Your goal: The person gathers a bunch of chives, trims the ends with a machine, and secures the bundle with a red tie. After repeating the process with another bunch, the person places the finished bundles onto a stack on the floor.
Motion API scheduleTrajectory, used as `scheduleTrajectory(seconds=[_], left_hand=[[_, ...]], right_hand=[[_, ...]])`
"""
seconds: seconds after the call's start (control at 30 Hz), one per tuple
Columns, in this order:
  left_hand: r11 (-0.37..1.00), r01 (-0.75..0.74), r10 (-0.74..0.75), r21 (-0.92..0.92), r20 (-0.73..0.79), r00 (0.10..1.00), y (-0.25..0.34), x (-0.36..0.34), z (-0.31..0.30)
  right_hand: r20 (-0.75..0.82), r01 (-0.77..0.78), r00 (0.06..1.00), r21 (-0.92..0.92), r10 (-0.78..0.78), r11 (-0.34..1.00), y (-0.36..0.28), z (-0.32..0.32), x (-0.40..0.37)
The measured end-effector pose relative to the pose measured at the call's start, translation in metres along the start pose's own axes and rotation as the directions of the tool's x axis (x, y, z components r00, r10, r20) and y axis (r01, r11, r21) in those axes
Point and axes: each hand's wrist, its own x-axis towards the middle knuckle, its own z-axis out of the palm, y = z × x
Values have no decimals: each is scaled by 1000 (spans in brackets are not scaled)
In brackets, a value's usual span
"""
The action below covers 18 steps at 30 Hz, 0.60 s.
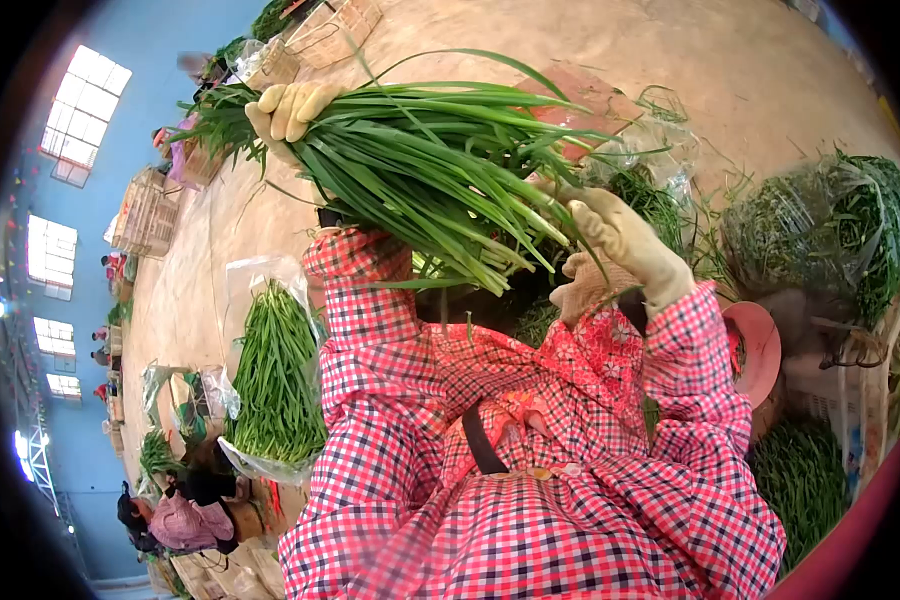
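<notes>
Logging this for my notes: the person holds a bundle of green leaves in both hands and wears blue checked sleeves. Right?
Not quite: the head view shows red checked sleeves, not blue. The left hand and right hand, both gloved, do hold the bundle of green leaves.

A vegetable packing hall: bagged green chives (275,375), stacked crates (145,210), concrete floor (770,80), high windows (78,115).
</notes>
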Motion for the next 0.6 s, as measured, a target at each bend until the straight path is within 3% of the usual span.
scheduleTrajectory(seconds=[0.1, 0.2, 0.33, 0.4, 0.43, 0.53, 0.6], left_hand=[[1000, -4, 4, -8, -30, 1000, -2, 1, 5], [1000, -2, 1, -4, -43, 999, -1, -1, 12], [1000, -6, 6, -9, -47, 999, -2, -3, 13], [1000, -5, 5, -8, -43, 999, -1, -3, 14], [1000, -6, 6, -9, -42, 999, -1, -2, 14], [1000, -12, 10, -22, -55, 998, -3, -1, 14], [999, -15, 13, -31, -66, 998, -8, -3, 14]], right_hand=[[-76, -17, 997, 181, 31, 983, 18, 14, 8], [-69, 103, 994, 433, -81, 896, 39, 11, 16], [-142, -56, 986, 196, 85, 979, 14, 23, 13], [-216, 2, 975, 200, 42, 980, 8, 37, 12], [-305, 149, 949, 218, -78, 964, 11, 46, 14], [-185, 57, 981, 548, 55, 834, 3, 49, 16], [-111, 17, 992, 605, 64, 796, 0, 46, 14]])
